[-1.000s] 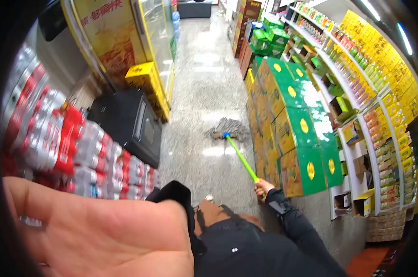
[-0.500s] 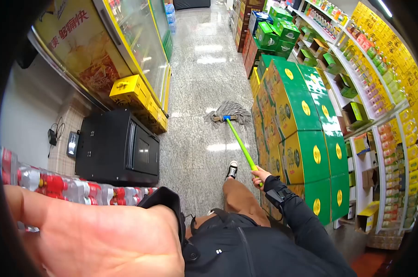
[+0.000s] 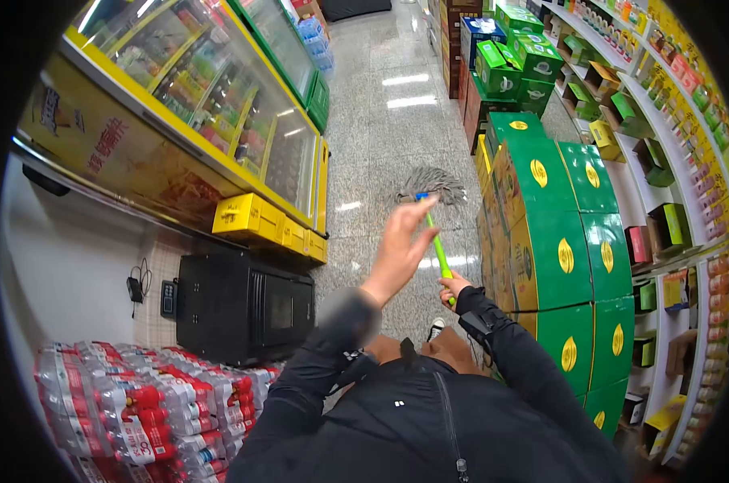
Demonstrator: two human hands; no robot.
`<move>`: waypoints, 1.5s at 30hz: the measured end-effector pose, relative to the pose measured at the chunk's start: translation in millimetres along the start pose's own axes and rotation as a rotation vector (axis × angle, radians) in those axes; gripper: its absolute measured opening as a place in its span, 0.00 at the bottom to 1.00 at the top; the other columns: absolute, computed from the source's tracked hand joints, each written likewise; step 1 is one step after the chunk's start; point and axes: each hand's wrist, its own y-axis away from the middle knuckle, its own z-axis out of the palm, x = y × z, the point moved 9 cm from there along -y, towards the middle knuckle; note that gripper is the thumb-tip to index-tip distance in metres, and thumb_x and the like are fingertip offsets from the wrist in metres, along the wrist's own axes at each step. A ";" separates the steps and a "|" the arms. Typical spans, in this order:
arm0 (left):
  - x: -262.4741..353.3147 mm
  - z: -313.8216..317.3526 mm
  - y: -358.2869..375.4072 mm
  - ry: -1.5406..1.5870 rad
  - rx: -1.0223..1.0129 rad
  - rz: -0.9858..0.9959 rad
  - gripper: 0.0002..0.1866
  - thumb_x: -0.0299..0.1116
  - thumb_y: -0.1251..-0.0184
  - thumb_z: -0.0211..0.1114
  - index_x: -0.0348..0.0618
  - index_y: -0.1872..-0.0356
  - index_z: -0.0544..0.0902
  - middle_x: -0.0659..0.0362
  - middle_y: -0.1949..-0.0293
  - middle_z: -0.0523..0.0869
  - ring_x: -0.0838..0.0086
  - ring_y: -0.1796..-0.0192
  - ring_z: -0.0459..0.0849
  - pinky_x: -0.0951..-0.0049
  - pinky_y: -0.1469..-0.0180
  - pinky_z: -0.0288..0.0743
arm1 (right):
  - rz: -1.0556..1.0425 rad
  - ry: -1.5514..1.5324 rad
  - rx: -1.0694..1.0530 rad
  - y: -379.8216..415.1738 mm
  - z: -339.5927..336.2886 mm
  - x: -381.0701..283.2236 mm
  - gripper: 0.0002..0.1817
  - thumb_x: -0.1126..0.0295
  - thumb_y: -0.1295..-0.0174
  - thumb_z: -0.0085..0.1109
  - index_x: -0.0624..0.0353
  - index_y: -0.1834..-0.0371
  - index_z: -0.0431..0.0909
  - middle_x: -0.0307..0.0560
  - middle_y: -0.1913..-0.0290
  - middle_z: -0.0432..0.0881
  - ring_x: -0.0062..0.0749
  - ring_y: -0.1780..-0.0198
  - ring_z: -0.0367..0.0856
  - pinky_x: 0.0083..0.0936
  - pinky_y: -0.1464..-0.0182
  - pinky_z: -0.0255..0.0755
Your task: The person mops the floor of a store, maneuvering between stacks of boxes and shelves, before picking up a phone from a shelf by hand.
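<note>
A mop (image 3: 441, 256) with a bright green handle and a blue clamp reaches forward, its grey string head (image 3: 438, 179) on the floor ahead. My right hand (image 3: 456, 288) is wrapped around the top end of the handle. In front of my body, my left hand (image 3: 398, 251) is raised, holding nothing, its thumb apart from the fingers. Its fingertips overlap the blue clamp in this view, and the thumb lies beside the green handle.
Stacked green cartons (image 3: 564, 245) line the aisle's right, before shelves of drinks. On the left are a glass-front fridge (image 3: 211, 92), yellow boxes (image 3: 256, 221), a black cabinet (image 3: 247, 310) and shrink-wrapped bottles (image 3: 147, 402). Speckled tile floor (image 3: 364, 145) runs ahead.
My left hand has moved from close to the camera, at lower left, to beside the mop handle. My right hand keeps its grip. The view has shifted, showing more bottles at left.
</note>
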 end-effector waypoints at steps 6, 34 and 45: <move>-265.0 156.8 118.8 0.219 -0.277 -0.681 0.25 0.41 0.39 0.55 0.46 0.42 0.63 0.51 0.52 0.73 0.67 0.50 0.71 0.68 0.48 0.65 | 0.025 0.176 0.009 -6.5 30.6 -29.0 0.17 0.77 0.43 0.48 0.41 0.55 0.60 0.41 0.78 0.61 0.19 0.86 0.56 0.14 0.90 0.53; -536.9 139.5 -252.9 0.969 -0.597 -1.352 0.11 0.38 0.37 0.51 0.56 0.54 0.72 0.61 0.67 0.69 0.73 0.66 0.70 0.70 0.72 0.71 | 0.068 0.294 -0.075 -306.1 248.8 -353.4 0.03 0.75 0.44 0.48 0.57 0.70 0.64 0.41 0.81 0.66 0.23 0.85 0.63 0.17 0.85 0.57; -675.7 161.0 -512.1 1.053 -0.455 -1.323 0.14 0.26 0.40 0.47 0.46 0.52 0.70 0.60 0.73 0.72 0.76 0.70 0.74 0.76 0.69 0.71 | 0.176 0.060 -0.109 -448.5 327.3 -578.7 0.06 0.74 0.45 0.49 0.57 0.76 0.63 0.37 0.83 0.64 0.21 0.86 0.61 0.17 0.85 0.57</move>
